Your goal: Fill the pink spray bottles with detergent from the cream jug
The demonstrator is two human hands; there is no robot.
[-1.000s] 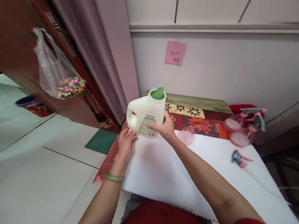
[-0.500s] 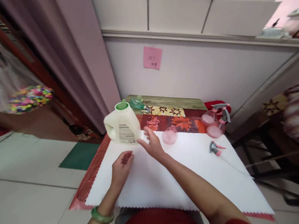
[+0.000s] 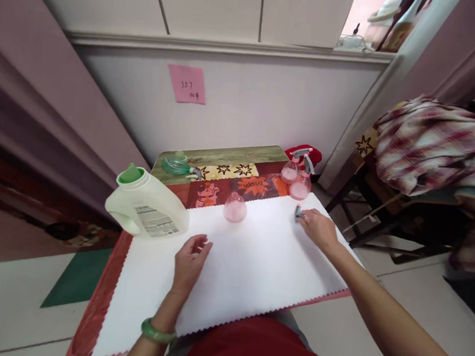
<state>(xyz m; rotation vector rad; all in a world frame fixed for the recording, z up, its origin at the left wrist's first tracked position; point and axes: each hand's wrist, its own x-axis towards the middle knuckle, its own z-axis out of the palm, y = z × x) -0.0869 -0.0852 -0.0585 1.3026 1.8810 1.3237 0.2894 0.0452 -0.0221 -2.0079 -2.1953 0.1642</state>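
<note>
My left hand [image 3: 190, 257] rests on the white cloth [image 3: 251, 271] with fingers loosely curled and apart, holding nothing, just right of a cream detergent jug [image 3: 148, 209] with a green cap. My right hand [image 3: 318, 227] lies at the cloth's far right corner, fingers closed over a grey and pink spray trigger head [image 3: 299, 212]. A small pink bottle without a top [image 3: 235, 207] stands on the cloth between my hands.
Two pink spray bottles [image 3: 296, 178] stand at the table's back right. A green spray bottle [image 3: 177, 165] lies at the back left. A pink note [image 3: 186, 84] hangs on the wall. A chair with plaid fabric [image 3: 431, 142] stands to the right.
My right hand left the jug and moved right to the trigger head. The jug now stands alone on the cloth's left. My left hand stayed on the cloth. The view swung right.
</note>
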